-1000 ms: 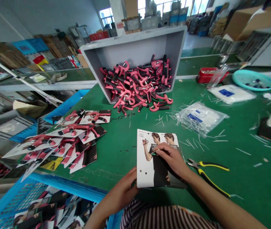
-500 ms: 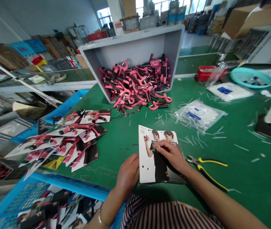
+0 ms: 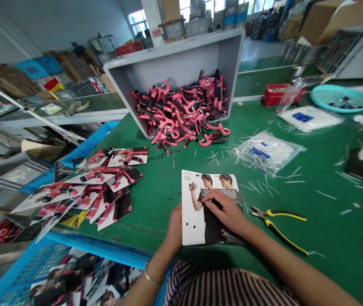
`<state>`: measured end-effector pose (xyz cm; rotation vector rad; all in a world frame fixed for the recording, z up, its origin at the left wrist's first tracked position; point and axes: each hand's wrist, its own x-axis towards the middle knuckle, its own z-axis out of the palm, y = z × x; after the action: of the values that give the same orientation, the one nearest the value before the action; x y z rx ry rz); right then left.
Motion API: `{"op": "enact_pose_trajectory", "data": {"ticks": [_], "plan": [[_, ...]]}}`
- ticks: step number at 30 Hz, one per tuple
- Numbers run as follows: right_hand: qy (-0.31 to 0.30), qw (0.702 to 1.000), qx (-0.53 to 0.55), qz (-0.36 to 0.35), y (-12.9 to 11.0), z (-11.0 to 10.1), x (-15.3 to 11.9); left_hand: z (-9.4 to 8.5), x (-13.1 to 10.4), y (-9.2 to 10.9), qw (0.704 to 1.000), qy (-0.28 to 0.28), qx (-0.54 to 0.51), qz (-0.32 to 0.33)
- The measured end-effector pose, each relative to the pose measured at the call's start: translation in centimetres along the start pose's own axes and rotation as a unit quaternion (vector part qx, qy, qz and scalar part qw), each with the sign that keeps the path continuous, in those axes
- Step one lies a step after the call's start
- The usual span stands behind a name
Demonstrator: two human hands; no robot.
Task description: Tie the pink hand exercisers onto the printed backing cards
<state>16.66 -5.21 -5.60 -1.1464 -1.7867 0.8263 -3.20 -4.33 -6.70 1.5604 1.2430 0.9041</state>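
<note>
A: Where were the cards (image 3: 195, 216)?
B: Low on the green table (image 3: 158, 182), right in front of the person, nr the striped top (image 3: 232, 287); overlapping, printed side up, 2 holes low on the left part

A: And the R hand (image 3: 226, 212)?
B: On the cards' face, fingertips narrow, drawn close together; can't tell if they pinched smth thin

A: L hand (image 3: 175, 227)?
B: At the cards' left edge, fingers hidden behind it, so can't tell how they stood; bracelet (image 3: 148, 278) on that wrist

A: What else was abt?
B: Pliers (image 3: 267, 218) just right of the R hand's wrist, handles apart; thin white strips (image 3: 295, 182) scattered beyond, clear bag (image 3: 270, 148) w/ them. Grey box (image 3: 175, 63) at the back, opening toward the person, full of pink-and-black grips (image 3: 184, 106), some lying past its front edge. Pile of carded grips (image 3: 88, 187) on the left, blue basket (image 3: 24, 265) below it
</note>
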Motion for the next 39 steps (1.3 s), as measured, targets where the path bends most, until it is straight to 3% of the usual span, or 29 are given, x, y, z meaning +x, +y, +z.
{"op": "enact_pose_trajectory", "data": {"ticks": [5, 10, 16, 20, 23, 25, 27, 31, 34, 39], "plan": [[-0.01, 1.0, 0.0, -0.028, -0.2, -0.2, -0.3, 0.0, 0.0, 0.3, 1.0, 0.02, 0.012, 0.0], [-0.018, 0.999, -0.013, -0.03, -1.0, -0.2, -0.3, -0.5, -0.3, 1.3, 0.991, 0.053, -0.114, -0.05], [0.005, 1.0, 0.004, -0.02, -2.2, 0.7, 0.3, -2.0, -0.7, 2.5, 0.963, 0.017, -0.221, -0.156], [0.052, 0.997, 0.06, -0.006, -2.6, -1.4, -0.3, -2.2, -0.5, 2.4, 0.953, -0.036, -0.206, -0.218], [0.085, 0.995, 0.01, 0.046, -0.5, -5.1, -1.4, -2.2, -0.3, 1.9, 0.944, -0.048, -0.242, -0.22], [0.082, 0.987, -0.098, 0.097, 2.6, -8.1, -1.8, -2.1, 0.0, 1.7, 0.942, -0.055, -0.246, -0.224], [0.083, 0.952, -0.257, 0.147, 6.1, -11.3, -1.7, -1.7, 0.5, 1.8, 0.941, -0.078, -0.239, -0.229], [0.099, 0.911, -0.36, 0.176, 11.5, -16.2, 0.5, 0.4, 1.7, 2.4, 0.941, -0.13, -0.237, -0.203], [0.093, 0.886, -0.409, 0.197, 13.4, -17.6, 3.0, 2.2, 2.1, 2.3, 0.94, -0.156, -0.243, -0.184], [0.1, 0.855, -0.451, 0.237, 14.5, -16.9, 5.3, 3.2, 2.2, 1.5, 0.938, -0.15, -0.249, -0.189]]}}
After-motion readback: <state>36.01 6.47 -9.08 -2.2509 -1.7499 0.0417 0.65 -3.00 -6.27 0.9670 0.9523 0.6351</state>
